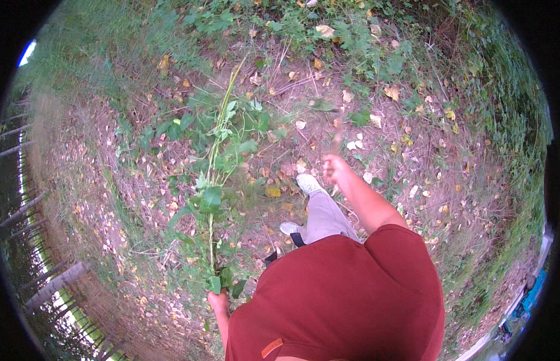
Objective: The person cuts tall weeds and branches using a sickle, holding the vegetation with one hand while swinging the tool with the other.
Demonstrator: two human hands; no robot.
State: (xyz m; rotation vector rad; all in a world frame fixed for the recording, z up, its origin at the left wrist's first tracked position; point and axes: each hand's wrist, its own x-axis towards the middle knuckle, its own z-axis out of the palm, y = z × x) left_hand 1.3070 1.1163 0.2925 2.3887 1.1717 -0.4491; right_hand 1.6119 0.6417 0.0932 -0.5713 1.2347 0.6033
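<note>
My left hand [218, 301], low in the view beside my red shirt, is closed around the lower end of a bundle of long green leafy stems [211, 243]. The bundle stretches forward over the ground, its bare pale-green tips [232, 83] pointing away from me. In front of my body, my right hand [335, 168] grips the wooden handle of a sickle [337, 131]. Motion blurs the tool; its blade appears to reach left from the handle's far end, above the soil. The sickle and the bundle are apart.
Dry fallen leaves [300, 124] and twigs cover the brown soil. Low green plants [374, 54] grow ahead, with denser growth [510, 104] on the right. Tree trunks [59, 284] stand at the far left. My pale shoe [309, 183] is below my right hand.
</note>
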